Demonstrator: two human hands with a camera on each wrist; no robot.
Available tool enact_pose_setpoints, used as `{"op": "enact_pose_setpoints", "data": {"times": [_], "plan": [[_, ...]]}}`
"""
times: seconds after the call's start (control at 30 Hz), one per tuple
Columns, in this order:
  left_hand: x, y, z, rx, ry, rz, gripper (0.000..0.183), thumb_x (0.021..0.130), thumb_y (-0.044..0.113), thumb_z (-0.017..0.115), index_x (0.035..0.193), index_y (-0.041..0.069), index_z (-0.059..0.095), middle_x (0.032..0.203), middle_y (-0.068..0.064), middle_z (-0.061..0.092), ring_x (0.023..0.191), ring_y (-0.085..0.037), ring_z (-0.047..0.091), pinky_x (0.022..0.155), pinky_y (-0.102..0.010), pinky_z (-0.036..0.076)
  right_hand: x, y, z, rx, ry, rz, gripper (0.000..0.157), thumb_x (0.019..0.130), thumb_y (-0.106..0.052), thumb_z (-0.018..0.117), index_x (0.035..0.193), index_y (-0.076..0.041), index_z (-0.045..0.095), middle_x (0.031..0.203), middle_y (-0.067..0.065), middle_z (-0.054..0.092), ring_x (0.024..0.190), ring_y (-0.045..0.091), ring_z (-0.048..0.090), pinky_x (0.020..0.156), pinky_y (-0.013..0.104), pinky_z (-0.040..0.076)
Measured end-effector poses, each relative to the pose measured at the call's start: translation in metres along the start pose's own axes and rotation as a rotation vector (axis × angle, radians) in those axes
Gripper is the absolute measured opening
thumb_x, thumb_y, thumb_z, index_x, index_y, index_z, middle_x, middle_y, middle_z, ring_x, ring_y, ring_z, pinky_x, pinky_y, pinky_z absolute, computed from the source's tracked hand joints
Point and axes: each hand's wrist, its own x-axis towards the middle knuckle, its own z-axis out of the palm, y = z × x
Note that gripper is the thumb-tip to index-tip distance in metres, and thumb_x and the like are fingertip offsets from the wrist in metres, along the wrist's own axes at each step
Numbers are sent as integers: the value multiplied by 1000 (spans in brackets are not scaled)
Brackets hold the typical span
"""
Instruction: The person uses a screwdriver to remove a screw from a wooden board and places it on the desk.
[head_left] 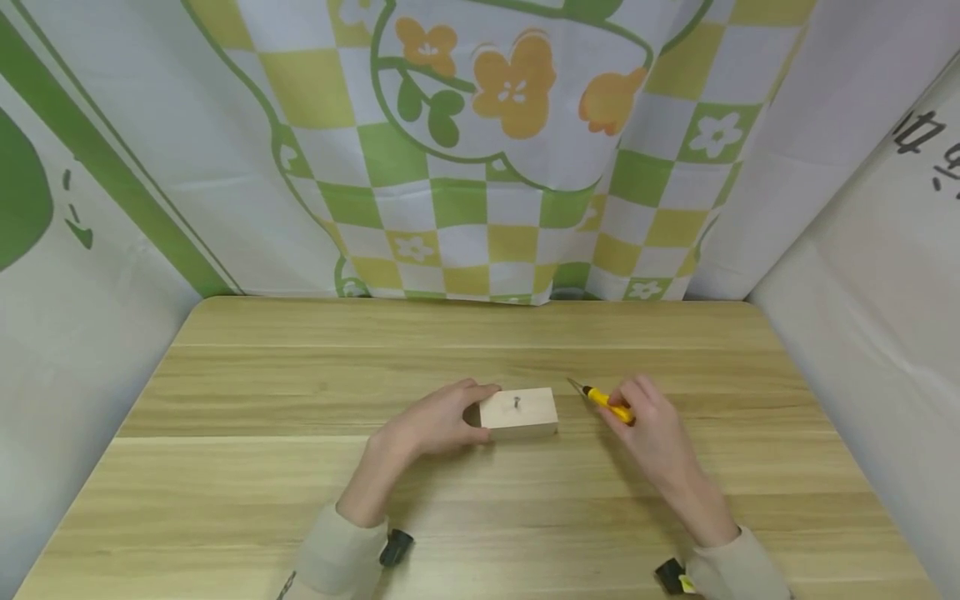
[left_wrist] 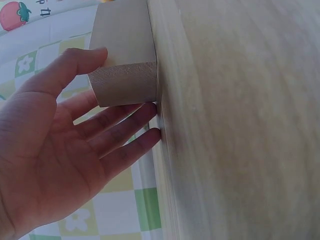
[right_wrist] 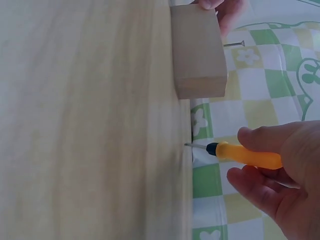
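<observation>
A pale wooden block [head_left: 517, 429] lies on the table, and a screw [head_left: 517, 402] stands up from its top face. My left hand [head_left: 442, 417] grips the block's left end, thumb on the near side and forefinger on the far side. In the left wrist view, the other fingers spread below the block's end [left_wrist: 125, 85]. To the right of the block, my right hand [head_left: 652, 429] holds a screwdriver [head_left: 611, 406] by its yellow handle. Its thin metal shaft points left, down toward the tabletop, apart from the block. The right wrist view shows the screw [right_wrist: 235, 44] sticking well out of the wood.
The wood-grain table [head_left: 262, 492] spreads around both hands. Behind its far edge hangs a green, yellow and white checked cloth [head_left: 465, 204]. White panels [head_left: 862, 275] rise at the sides. Dark wrist devices [head_left: 396, 547] sit by both sleeves.
</observation>
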Motion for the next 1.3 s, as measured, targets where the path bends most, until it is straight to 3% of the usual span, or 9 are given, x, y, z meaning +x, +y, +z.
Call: {"op": "enact_pose_setpoints", "data": {"times": [0.2,0.6,0.73,0.9,1.3], "plan": [[1,-1,0,-5,0,-2,67,82,32,69,142,19,42,120,-2,54,97,-17,51,85,-33,43,-10,4,0,-60,-126,123,25,73,-13,80,94,-4,70,83,3,55,68,12,54,60,27,52],[-1,-1,-1,-8,-30,13,67,87,37,65,145,18,37,126,-3,51,104,-14,51,92,-36,43,-17,12,2,-116,-346,267,23,77,-24,76,93,-10,68,74,-1,59,59,10,47,49,26,39],[-2,0,-1,-4,-51,24,68,89,38,62,147,18,32,127,-2,50,105,-12,51,94,-36,42,-16,12,1,-121,-383,288,22,78,-26,74,92,-10,67,69,-4,54,55,10,44,47,26,35],[-4,0,-2,-19,-76,22,69,92,39,57,149,18,25,139,-3,43,121,-16,47,101,-38,38,-15,9,-1,-113,-434,328,23,81,-27,72,94,-10,65,65,-4,50,52,11,42,45,27,32],[-4,1,-2,-21,-55,6,68,93,37,57,149,17,25,144,-5,40,130,-19,41,105,-38,35,-14,8,-2,-86,-487,357,25,84,-28,70,98,-9,63,63,-4,49,51,11,41,44,27,32]]}}
